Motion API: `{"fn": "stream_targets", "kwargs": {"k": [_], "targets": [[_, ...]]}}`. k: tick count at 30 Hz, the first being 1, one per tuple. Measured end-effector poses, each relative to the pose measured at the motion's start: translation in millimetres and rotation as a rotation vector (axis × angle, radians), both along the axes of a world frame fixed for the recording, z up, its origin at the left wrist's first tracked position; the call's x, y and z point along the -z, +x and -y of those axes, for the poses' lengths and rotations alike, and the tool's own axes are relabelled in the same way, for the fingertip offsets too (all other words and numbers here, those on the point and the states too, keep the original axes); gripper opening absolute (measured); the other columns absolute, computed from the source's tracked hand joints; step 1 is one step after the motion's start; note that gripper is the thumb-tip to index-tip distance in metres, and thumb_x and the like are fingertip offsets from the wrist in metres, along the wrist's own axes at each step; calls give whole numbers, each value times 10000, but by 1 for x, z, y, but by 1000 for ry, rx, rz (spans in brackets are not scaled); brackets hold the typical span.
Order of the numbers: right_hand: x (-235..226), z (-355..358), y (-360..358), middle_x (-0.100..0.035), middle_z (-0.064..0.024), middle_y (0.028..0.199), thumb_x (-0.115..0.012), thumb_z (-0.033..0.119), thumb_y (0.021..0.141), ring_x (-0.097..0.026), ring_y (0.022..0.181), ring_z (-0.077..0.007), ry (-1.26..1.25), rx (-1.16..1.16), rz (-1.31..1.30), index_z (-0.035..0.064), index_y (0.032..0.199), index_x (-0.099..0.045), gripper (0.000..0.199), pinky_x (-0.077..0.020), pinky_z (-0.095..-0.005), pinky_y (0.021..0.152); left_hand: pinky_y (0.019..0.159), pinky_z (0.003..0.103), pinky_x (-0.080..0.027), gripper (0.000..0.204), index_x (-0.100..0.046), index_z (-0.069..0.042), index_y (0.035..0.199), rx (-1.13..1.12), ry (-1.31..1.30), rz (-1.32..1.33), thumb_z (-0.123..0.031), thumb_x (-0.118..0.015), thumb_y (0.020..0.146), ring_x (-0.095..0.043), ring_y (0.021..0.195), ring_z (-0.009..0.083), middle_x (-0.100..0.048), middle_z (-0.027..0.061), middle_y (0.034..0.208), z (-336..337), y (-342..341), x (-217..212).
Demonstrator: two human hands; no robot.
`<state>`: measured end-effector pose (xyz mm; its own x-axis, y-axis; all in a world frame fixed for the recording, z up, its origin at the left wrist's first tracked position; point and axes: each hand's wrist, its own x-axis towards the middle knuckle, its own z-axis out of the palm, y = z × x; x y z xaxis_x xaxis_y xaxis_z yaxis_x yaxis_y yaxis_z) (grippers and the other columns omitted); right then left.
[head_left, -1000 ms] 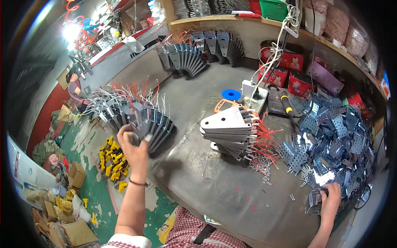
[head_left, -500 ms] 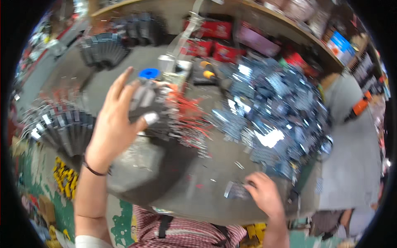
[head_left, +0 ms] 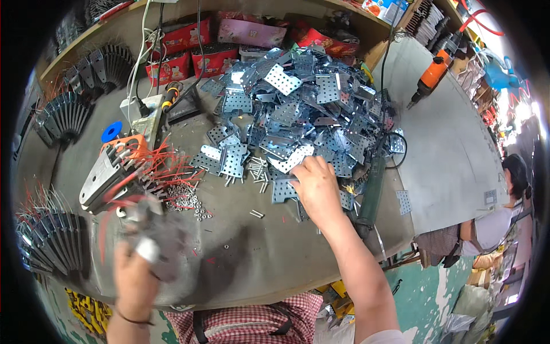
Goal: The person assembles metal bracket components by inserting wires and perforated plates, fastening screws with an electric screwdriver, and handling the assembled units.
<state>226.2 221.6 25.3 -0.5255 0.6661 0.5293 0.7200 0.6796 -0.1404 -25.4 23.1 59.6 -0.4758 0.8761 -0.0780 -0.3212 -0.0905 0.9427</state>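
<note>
The left hand, spread a moment ago, now grips a blurry gray part near the table's front edge. Both hands are busy: the right hand, fingers bent, touches shiny plates toward the right edge; its hold I can't tell.

Red-white checked garment, dark straps; dark wristband; white thumb wrap.

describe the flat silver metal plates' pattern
Silver metal plates: rows of round holes, clearest in the head view.
</note>
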Motion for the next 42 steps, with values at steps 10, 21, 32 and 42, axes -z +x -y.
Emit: {"fn": "stream_targets", "kwargs": {"k": [10, 21, 32, 42], "targets": [[19, 100, 10, -587, -78, 780, -677, 13, 704, -571, 740, -209, -802, -201, -458, 28, 825, -649, 126, -460, -293, 673, 959, 427, -399, 636, -215, -3, 1325, 597, -222, 545, -168, -582, 832, -458, 1163, 289, -445, 173, 1244, 19, 50, 39], [23, 71, -34, -557, -91, 830, -687, 94, 707, -576, 747, -250, -394, -208, -300, 26, 844, -586, 183, -473, -316, 638, 808, 280, -463, 319, -509, 33, 1153, 528, -435, -8, -129, -541, 880, -581, 892, 145, -627, 74, 986, 20, 47, 37], [14, 83, -30, -598, -52, 786, -649, 70, 765, -585, 667, -143, -1021, -296, -570, 35, 877, -594, 129, -458, -271, 589, 741, 335, -514, 310, -468, 23, 1167, 421, -361, 218, -167, -436, 924, -626, 846, 222, -611, 157, 1007, 12, 45, 40], [7, 100, -46, -605, -83, 894, -712, -23, 618, -590, 794, -273, -319, -566, -461, 29, 825, -616, 235, -492, -320, 675, 748, 346, -528, 308, -442, 30, 1162, 536, -296, 342, -160, -469, 920, -630, 872, 244, -603, 156, 1000, 10, 48, 42]]}}
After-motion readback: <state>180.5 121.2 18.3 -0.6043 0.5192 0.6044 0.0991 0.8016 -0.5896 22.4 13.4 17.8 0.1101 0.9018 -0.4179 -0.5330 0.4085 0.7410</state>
